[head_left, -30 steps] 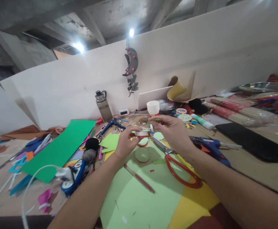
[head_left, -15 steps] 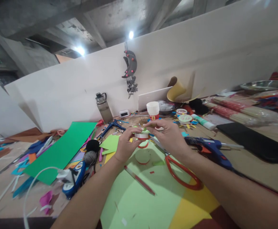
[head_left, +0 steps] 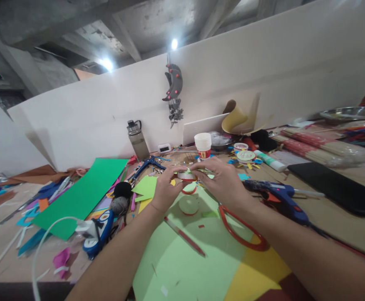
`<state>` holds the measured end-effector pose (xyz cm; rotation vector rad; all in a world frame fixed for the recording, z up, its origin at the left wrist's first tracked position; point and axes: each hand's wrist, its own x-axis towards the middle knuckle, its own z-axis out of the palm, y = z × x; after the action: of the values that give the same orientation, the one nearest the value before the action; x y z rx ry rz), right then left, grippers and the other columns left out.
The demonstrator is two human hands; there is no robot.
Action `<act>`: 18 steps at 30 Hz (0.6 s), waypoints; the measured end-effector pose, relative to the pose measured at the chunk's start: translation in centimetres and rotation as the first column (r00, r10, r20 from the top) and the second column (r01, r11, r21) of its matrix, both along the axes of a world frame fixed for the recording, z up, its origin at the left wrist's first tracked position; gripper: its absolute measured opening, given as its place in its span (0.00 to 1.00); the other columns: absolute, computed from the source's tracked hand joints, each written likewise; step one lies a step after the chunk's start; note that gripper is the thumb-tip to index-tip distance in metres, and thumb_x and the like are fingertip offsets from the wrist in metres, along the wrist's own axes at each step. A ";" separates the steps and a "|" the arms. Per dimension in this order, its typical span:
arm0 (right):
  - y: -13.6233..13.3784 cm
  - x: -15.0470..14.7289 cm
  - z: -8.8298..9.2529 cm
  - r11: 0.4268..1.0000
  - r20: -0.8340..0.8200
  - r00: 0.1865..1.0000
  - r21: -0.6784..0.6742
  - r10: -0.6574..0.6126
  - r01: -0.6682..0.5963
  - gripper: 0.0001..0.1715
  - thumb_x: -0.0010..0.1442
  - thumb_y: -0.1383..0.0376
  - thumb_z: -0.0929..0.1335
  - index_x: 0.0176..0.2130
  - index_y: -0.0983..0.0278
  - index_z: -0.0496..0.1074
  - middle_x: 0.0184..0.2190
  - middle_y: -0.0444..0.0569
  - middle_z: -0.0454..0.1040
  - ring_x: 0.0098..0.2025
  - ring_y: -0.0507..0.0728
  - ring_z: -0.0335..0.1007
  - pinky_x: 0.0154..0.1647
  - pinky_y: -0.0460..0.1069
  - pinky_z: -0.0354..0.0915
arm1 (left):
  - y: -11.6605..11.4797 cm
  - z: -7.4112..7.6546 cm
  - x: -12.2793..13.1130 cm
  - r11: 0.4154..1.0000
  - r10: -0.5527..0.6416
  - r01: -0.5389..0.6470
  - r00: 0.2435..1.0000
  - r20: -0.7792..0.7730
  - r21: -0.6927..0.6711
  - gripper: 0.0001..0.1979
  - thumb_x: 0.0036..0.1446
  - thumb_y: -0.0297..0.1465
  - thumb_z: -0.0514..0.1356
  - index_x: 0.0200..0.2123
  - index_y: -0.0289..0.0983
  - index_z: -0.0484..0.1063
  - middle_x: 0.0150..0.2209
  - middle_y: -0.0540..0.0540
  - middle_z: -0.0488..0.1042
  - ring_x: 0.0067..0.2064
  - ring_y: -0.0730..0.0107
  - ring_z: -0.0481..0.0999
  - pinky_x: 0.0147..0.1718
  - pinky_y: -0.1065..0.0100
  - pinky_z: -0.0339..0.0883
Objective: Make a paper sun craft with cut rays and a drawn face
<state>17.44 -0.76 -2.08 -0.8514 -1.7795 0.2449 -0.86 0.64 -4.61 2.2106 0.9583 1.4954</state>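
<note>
My left hand (head_left: 166, 189) is closed around a short white ring with a red rim (head_left: 186, 176), which looks like the cut-off end of a paper cup. Against its right edge my right hand (head_left: 223, 180) pinches a small piece of light green paper (head_left: 206, 170), mostly covered by the fingers. Beneath both hands lies a pale green sheet (head_left: 182, 263), bearing a round green-topped piece with a red rim (head_left: 188, 204) and a red pencil (head_left: 185, 237). Orange-handled scissors (head_left: 243, 236) rest under my right forearm, their blades partly hidden.
Stacked paper cups (head_left: 203, 145) stand behind the hands. On the right are a blue glue gun (head_left: 287, 200), a glue stick (head_left: 270, 161) and a black slab (head_left: 335, 190). Green card (head_left: 82, 196), a power strip (head_left: 99, 234) and a bottle (head_left: 138, 142) occupy the left.
My right hand's fingers have shifted slightly against the ring, and the green paper now sticks out by them. The whole view has moved a little; the left hand keeps its hold.
</note>
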 end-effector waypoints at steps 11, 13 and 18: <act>0.1 -0.1 0.0 0.997 0.027 0.999 -0.066 -0.025 0.027 0.10 0.56 0.65 0.69 0.40 0.60 0.76 0.35 0.48 0.78 0.38 0.58 0.73 0.42 0.55 0.66 | 0.0 0.2 0.2 0.999 0.029 -0.027 0.998 -0.049 0.041 0.14 0.49 0.33 0.66 0.41 0.40 0.74 0.40 0.43 0.76 0.43 0.66 0.75 0.40 0.65 0.71; 0.2 -0.1 0.1 0.995 0.001 1.000 -0.096 0.004 -0.003 0.13 0.56 0.65 0.69 0.43 0.59 0.74 0.36 0.47 0.78 0.39 0.57 0.74 0.43 0.54 0.66 | 0.0 0.1 0.4 0.999 0.017 -0.016 1.000 0.023 -0.050 0.14 0.47 0.34 0.67 0.39 0.39 0.74 0.40 0.44 0.76 0.42 0.66 0.75 0.37 0.66 0.72; 0.3 0.1 0.6 0.976 -0.087 0.994 -0.205 0.060 -0.076 0.18 0.56 0.62 0.69 0.47 0.59 0.72 0.40 0.47 0.78 0.42 0.56 0.74 0.45 0.51 0.67 | -0.1 0.0 0.9 0.911 -0.030 0.122 0.973 0.230 -0.394 0.16 0.44 0.35 0.69 0.38 0.36 0.74 0.36 0.45 0.76 0.36 0.69 0.75 0.36 0.66 0.72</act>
<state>17.57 -0.41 -1.49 -0.9155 -1.7292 0.5110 0.08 0.55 -4.65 1.7289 0.9916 1.3266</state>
